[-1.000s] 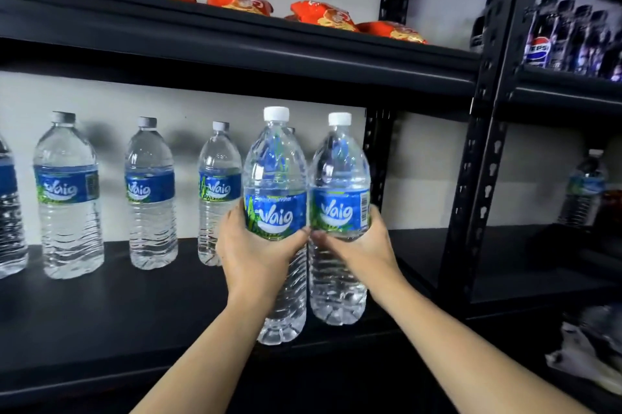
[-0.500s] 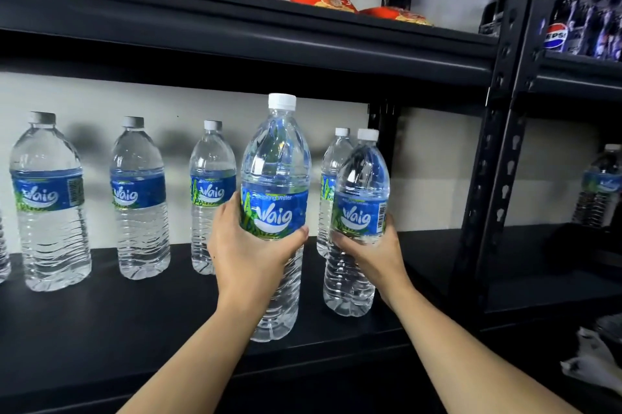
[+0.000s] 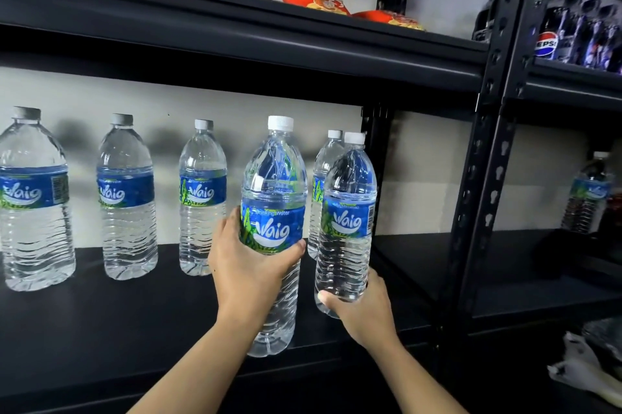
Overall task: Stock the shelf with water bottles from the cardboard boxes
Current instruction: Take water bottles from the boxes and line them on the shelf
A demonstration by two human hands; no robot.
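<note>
Mid-placement: left hand (image 3: 249, 265) wrapped around clear blue-labelled plastic water bottle (image 3: 273, 231), right hand (image 3: 365, 307) cupping second such bottle (image 3: 346, 228), both over black metal shelf (image 3: 141, 309). Next: lower upright, release.

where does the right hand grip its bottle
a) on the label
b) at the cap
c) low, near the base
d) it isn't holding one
c: the right hand wraps the bottle near its base, well below the label.
</note>
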